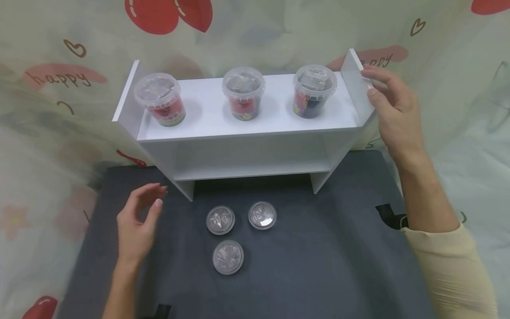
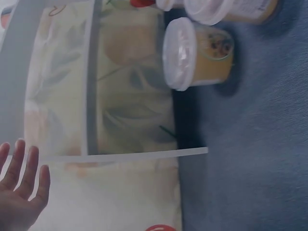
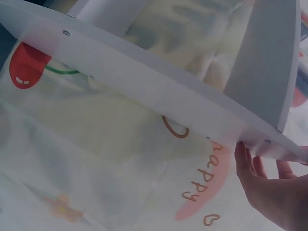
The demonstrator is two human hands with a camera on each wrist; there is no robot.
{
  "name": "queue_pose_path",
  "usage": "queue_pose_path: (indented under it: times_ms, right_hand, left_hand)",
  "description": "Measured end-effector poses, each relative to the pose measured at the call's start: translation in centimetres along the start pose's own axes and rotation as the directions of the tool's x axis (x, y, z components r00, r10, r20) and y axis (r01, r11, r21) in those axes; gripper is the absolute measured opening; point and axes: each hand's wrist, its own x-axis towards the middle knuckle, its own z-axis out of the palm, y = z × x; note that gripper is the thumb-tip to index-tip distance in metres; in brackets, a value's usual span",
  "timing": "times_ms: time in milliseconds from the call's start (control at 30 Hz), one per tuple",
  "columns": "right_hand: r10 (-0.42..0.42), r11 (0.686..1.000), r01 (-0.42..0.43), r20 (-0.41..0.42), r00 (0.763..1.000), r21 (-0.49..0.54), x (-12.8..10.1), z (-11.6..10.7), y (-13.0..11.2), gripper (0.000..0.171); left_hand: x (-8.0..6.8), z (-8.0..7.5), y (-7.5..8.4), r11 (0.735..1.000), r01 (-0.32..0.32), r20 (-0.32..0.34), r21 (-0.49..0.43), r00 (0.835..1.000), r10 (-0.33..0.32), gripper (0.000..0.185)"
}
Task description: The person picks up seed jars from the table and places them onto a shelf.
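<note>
A small white shelf (image 1: 247,130) with two levels stands on the dark table. My right hand (image 1: 398,106) grips the upper edge of its right side panel, thumb at the front edge and fingertips at the top; in the right wrist view the fingers (image 3: 248,168) meet the panel's outer face. Left of the shelf, my left hand (image 1: 137,221) hovers with loosely bent fingers, holding nothing. Three lidded plastic cups, a left one (image 1: 163,102), a middle one (image 1: 244,95) and a right one (image 1: 312,93), stand spaced apart on the upper board.
In front of the shelf, three more lidded cups sit on the table: one (image 1: 220,220), another (image 1: 262,215) and a nearer one (image 1: 228,257). The left wrist view shows yellow contents in a cup (image 2: 211,55). Behind hangs a printed cloth (image 1: 255,35).
</note>
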Motion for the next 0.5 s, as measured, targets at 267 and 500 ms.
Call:
queue_pose_path:
  times_ms: [267, 500]
  right_hand:
    - [0.095, 0.951, -0.113, 0.075, 0.993, 0.288, 0.1, 0.1, 1.0, 0.037]
    - [0.096, 0.918, -0.122, 0.087, 0.992, 0.377, 0.5, 1.0, 1.0, 0.044]
  left_hand:
    - [-1.9, 0.6, -2.5, 1.000, 0.019, 0.069, -0.022, 0.997, -0.017, 0.037]
    - [-3.9, 1.4, -4.6, 0.999, 0.031, 0.157, -0.011, 0.987, -0.029, 0.046]
